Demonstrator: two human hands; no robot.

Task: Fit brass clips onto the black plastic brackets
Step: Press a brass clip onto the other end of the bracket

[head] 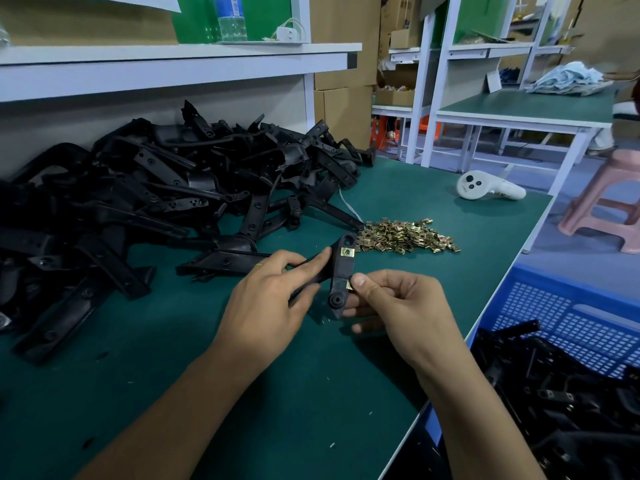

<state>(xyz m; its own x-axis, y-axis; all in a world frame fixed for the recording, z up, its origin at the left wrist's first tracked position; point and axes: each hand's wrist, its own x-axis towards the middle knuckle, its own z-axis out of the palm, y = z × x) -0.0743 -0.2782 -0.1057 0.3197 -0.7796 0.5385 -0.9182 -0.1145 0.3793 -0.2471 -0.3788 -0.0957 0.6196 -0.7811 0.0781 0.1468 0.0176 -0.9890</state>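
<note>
Holding a black plastic bracket (337, 275) above the green bench mat (173, 393), mid-frame: left hand (266, 303) grips its long arm, fingers curled round it, forefinger laid out toward the fitted brass clip (347, 252) near the bracket's upper end. Right hand (398, 306) at 3 o'clock of the bracket, thumb and forefinger pinching a second brass clip (349, 284) against the bracket's edge, lower down; the other fingers are curled under, behind the lower end. Loose brass clips, a heap (405, 236), lie on the mat at 1 o'clock of the hands, just beyond the bracket's top. Large pile of black brackets (156, 188) at 10 to 11 o'clock, against the bench's back panel. Blue perforated crate (554, 306) at 4 o'clock, off the bench edge, holding black brackets (554, 410); a few show brass clips on them. White handheld controller (488, 188) on the mat at 2 o'clock, well apart from the clips. Pink stool (609, 202) on the floor, far right.
</note>
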